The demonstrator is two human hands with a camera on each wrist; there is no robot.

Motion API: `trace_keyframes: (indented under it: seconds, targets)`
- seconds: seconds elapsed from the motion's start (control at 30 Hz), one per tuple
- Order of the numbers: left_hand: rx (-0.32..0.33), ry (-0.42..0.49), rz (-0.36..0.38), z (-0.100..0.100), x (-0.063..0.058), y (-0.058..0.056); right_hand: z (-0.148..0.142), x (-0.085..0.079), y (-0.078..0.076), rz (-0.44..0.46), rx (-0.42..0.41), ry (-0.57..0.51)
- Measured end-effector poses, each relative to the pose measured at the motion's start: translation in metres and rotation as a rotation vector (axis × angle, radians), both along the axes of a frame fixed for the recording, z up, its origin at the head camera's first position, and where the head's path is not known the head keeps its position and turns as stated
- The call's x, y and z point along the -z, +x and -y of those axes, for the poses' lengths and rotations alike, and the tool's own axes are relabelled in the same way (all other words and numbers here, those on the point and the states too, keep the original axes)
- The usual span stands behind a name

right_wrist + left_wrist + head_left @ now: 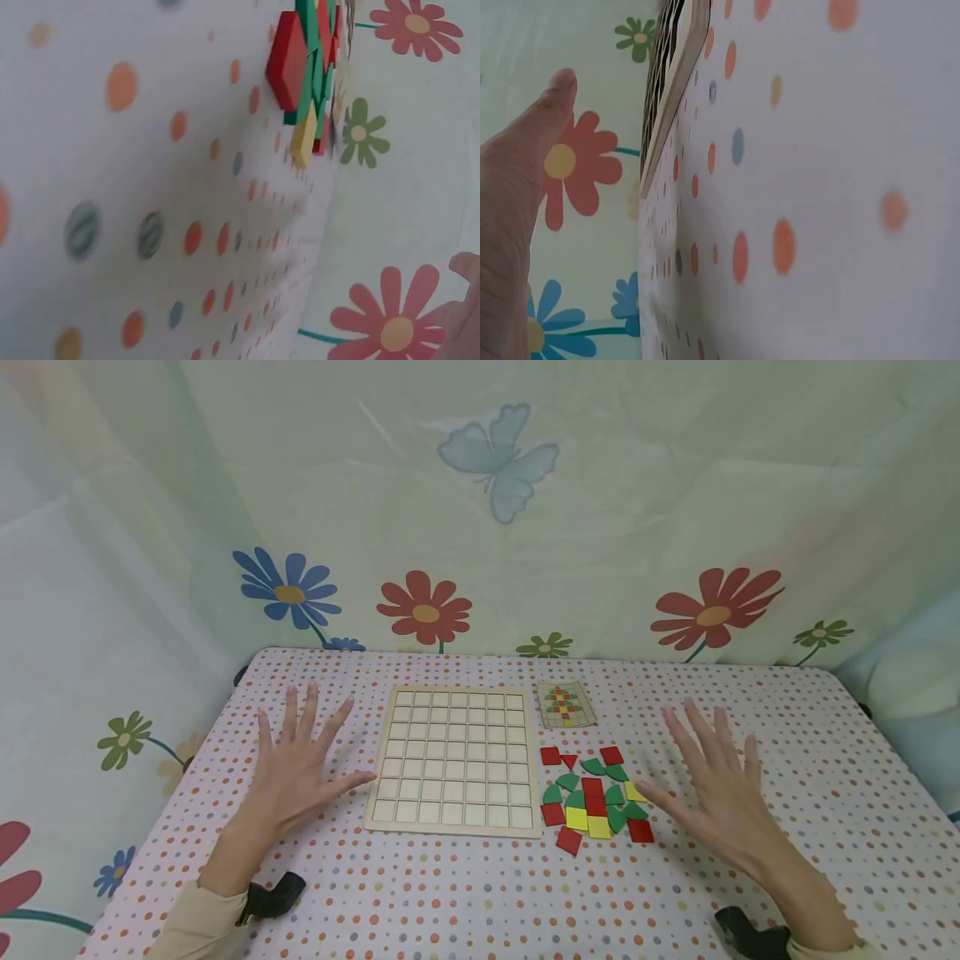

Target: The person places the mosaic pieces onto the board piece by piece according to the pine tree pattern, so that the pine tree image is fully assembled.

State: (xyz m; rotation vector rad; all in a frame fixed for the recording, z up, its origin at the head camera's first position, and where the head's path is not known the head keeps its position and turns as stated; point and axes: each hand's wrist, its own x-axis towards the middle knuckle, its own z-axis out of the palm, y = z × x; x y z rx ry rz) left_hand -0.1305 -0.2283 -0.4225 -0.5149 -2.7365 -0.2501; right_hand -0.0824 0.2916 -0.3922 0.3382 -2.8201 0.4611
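Note:
Fingers spread, my left hand (pixel 295 772) hovers over the table beside a wooden grid board (pixel 453 833), its thumb tip right at the board's left edge in the head view. The board's square cells hold no pieces. On the other side my right hand (pixel 720 802) is also spread, its thumb tip overlapping a yellow square (pixel 635 791) at the edge of a loose group of flat pieces. Among them are red squares (pixel 568 841), a small red triangle (pixel 569 761), and green rounded pieces (pixel 592 767). Neither hand holds anything.
Behind the pieces lies a small pattern card (pixel 566 704) showing a tree built of coloured shapes on a grid. A dotted cloth (pixel 420 893) covers the table. A flowered curtain (pixel 600 527) hangs along its back and sides. Black straps (pixel 273 897) sit on both wrists.

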Motion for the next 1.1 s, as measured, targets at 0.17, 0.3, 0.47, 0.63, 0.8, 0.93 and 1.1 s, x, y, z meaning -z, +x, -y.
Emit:
trace_keyframes:
  seconds: [0.17,0.3,0.47,0.63,0.8,0.93,1.1]
  targets:
    - [0.017,-0.008,0.025,-0.008,0.001,-0.002,0.012,-0.009,-0.014,-0.010,-0.098,-0.060]
    - [0.016,-0.017,0.083,-0.017,0.001,-0.005,0.029,-0.018,-0.034,-0.037,-0.200,-0.069]
    - [0.022,-0.004,0.218,-0.029,0.002,-0.005,0.051,-0.019,-0.051,0.097,-0.277,-0.072]
    - [0.057,0.032,0.271,-0.038,0.005,-0.005,0.061,-0.009,-0.064,0.232,-0.328,-0.035]
    - [0.072,0.051,0.297,-0.041,0.009,-0.010,0.065,-0.002,-0.075,0.365,-0.364,-0.049]
    - [0.086,0.061,0.331,-0.040,0.012,-0.014,0.066,0.000,-0.078,0.427,-0.368,-0.098]
    - [0.087,0.073,0.376,-0.038,0.018,-0.017,0.066,0.002,-0.077,0.415,-0.360,-0.138]
